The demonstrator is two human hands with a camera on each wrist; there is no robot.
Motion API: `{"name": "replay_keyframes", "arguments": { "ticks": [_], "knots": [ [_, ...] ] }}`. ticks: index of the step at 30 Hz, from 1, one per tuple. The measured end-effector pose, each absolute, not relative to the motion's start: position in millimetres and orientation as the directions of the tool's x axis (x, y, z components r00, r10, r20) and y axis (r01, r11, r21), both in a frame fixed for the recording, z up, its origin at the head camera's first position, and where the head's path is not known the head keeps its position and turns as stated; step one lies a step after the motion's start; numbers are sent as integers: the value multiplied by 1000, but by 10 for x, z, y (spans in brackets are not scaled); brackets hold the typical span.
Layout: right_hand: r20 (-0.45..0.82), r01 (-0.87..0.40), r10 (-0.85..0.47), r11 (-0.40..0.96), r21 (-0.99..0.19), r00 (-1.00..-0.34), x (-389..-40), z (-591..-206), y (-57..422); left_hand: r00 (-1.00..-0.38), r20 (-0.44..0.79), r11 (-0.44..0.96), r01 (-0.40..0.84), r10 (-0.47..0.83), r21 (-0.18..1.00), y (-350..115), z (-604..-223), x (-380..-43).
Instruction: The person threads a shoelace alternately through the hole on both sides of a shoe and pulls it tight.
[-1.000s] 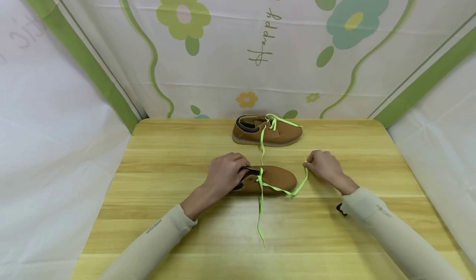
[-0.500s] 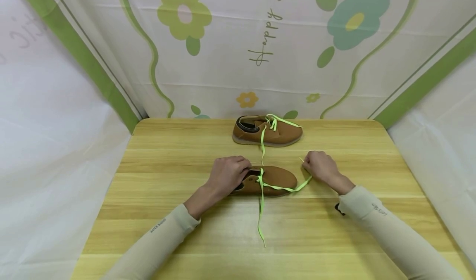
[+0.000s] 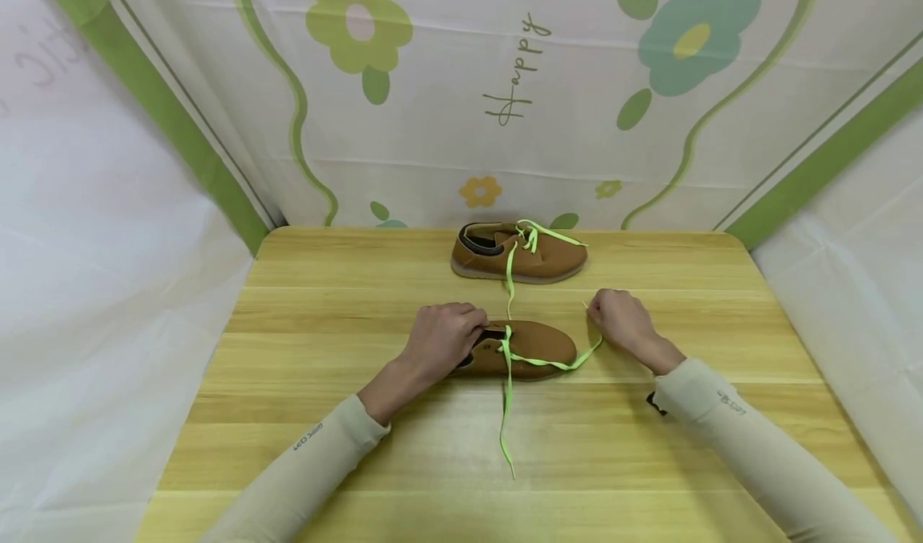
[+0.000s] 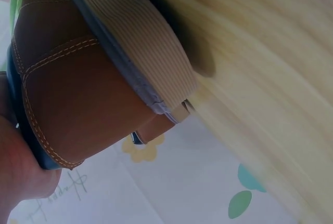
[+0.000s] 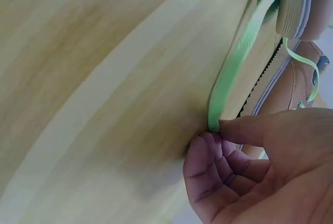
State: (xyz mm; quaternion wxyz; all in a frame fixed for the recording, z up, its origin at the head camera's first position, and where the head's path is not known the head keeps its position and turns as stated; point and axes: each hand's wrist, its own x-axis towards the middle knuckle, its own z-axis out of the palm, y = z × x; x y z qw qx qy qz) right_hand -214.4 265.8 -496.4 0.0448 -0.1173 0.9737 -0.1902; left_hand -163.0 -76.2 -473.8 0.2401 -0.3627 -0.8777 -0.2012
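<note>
A brown shoe (image 3: pixel 541 339) lies sole down near the middle of the table, its toe pointing right. My left hand (image 3: pixel 443 336) grips the upper at the shoe's opening; the heel side (image 4: pixel 78 104) fills much of the left wrist view. One end of its neon-green lace (image 3: pixel 542 362) runs over the toe to my right hand (image 3: pixel 622 319). Thumb and curled fingers pinch that lace (image 5: pixel 237 65) in the right wrist view, and its tip pokes out beyond them. The lace's other end (image 3: pixel 507 415) trails toward the table's front.
A matching brown shoe (image 3: pixel 555 266) stands behind, by the table's back edge. One of its green laces (image 3: pixel 510 279) hangs forward to the nearer shoe. White curtains (image 3: pixel 433 126) with flower prints and green borders enclose the wooden table (image 3: pixel 324 463).
My right hand has taken the lace farther from its tip and turned slightly, shortening the stretch to the shoe. My left hand has shifted a little to the right on the shoe.
</note>
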Motion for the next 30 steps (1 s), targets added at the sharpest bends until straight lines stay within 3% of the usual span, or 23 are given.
{"name": "replay_keyframes", "arguments": {
  "ticks": [3,10,15,19,25,30],
  "knots": [
    [-11,-254,-283,875,-412,-959,-2144,-4943,2642,-619,562,647,740,548,184,-756,-4741,-1634],
    [111,-333,-339,719,-610,-934,-2171,-4775,2509,-617,546,641,746,567,178,-759,-4758,-1642],
    [155,-389,-386,657,-645,-909,-2133,-4585,2357,-616,547,648,743,567,165,-755,-4763,-1644],
    [233,-501,-459,640,-583,-857,-2085,-4465,2206,-618,549,652,740,563,166,-752,-4769,-1639],
    [388,-730,-618,574,-371,-684,-2021,-4369,1956,-627,542,647,739,560,187,-750,-4780,-1627],
    [417,-811,-697,525,-258,-583,-1980,-4345,1777,-638,537,643,736,552,213,-749,-4781,-1631]
  ]
}}
